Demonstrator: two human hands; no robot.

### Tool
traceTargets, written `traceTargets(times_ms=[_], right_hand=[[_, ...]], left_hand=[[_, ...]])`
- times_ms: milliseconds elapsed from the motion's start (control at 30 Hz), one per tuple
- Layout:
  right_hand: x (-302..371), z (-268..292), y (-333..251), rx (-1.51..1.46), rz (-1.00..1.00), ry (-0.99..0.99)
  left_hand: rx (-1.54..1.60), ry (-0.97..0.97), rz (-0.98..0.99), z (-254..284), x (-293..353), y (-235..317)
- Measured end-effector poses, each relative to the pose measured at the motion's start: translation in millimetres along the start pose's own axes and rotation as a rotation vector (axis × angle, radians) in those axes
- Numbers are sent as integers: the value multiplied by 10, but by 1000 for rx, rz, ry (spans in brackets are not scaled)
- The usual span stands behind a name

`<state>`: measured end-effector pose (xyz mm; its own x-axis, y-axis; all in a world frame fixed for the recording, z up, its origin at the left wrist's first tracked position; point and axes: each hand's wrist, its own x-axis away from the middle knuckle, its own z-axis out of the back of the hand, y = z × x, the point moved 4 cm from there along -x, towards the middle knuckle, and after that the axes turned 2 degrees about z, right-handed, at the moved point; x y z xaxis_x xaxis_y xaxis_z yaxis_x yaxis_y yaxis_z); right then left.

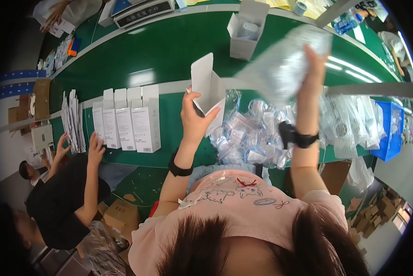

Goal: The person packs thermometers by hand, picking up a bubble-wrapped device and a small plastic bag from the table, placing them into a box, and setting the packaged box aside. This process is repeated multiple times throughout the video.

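My left hand (pixel 195 117) grips a small open white carton (pixel 206 85) raised above the green conveyor belt (pixel 169 46). My right hand (pixel 313 73) is lifted higher and holds a clear plastic bag (pixel 285 62) that is blurred by motion. The bag hangs just to the right of the carton's open top. Below both hands lies a heap of small clear bagged parts (pixel 250 133) on the belt's near edge.
A row of upright white cartons (pixel 128 119) and a stack of flat ones (pixel 72 122) stand to the left, where another person's hand (pixel 95 147) reaches. An open white box (pixel 245 30) sits farther along the belt. A blue bin (pixel 388 129) stands at right.
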<state>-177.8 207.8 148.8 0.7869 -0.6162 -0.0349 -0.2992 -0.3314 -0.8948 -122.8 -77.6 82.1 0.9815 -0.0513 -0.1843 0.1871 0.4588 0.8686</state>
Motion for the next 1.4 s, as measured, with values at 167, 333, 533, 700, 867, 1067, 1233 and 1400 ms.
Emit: traceTargets(times_ms=[167, 333, 533, 700, 867, 1067, 1233, 1400], right_hand=[[902, -776, 438, 240, 284, -97], [1366, -1042, 482, 922, 448, -496], [1290, -646, 288, 650, 611, -799], [720, 243, 876, 1480, 341, -697], [693, 703, 1470, 1703, -129, -1123], [813, 385, 1018, 1169, 260, -1225], [1176, -388, 156, 552, 166, -878], [1668, -946, 189, 338, 881, -1203]], left_hand=[[120, 130, 154, -73, 144, 5], [113, 186, 9, -67, 324, -61], [289, 253, -85, 150, 295, -95], [225, 312, -265, 412, 470, -339], [130, 175, -189, 392, 600, -478], [-159, 133, -208, 594, 412, 132], [-72, 135, 123, 722, 312, -38], [101, 155, 195, 709, 189, -97]])
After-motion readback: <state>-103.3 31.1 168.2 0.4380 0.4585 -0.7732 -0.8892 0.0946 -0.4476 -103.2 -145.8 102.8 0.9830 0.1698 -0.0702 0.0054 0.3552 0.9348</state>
